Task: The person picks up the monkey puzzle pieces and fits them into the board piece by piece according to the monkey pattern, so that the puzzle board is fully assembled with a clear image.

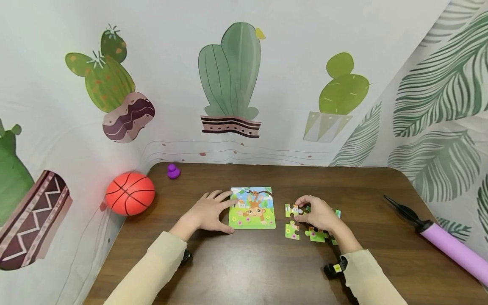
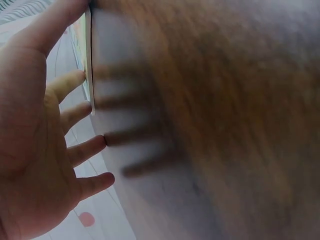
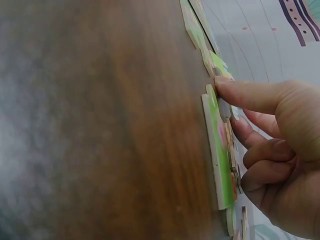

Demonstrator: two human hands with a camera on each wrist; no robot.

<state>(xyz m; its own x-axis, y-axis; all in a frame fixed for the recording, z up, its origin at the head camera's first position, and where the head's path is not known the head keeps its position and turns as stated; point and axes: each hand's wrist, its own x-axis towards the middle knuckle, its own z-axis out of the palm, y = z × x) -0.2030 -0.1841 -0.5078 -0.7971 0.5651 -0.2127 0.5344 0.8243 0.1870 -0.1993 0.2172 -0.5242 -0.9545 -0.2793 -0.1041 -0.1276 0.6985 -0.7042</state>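
Note:
A square puzzle board (image 1: 251, 208) with a monkey picture lies on the table, left of several loose jigsaw pieces. My left hand (image 1: 209, 212) rests beside it with fingers spread, fingertips on its left edge. In the left wrist view those spread fingers (image 2: 75, 152) meet the board's thin edge (image 2: 89, 65). My right hand (image 1: 319, 213) pinches a jigsaw piece (image 1: 291, 210) between thumb and forefinger, low over the table. Below that sit a green piece with a yellow flower (image 1: 292, 231) and another green piece (image 1: 315, 235). Further pieces are partly hidden under the right hand.
A purple rubber duck (image 1: 173, 171) stands at the table's back left corner, and a red basketball (image 1: 130, 193) is by the left edge. On the right lies a pink hand pump (image 1: 450, 245) with a black nozzle. A cactus-print cloth (image 1: 286, 84) hangs behind the brown table (image 1: 244, 267).

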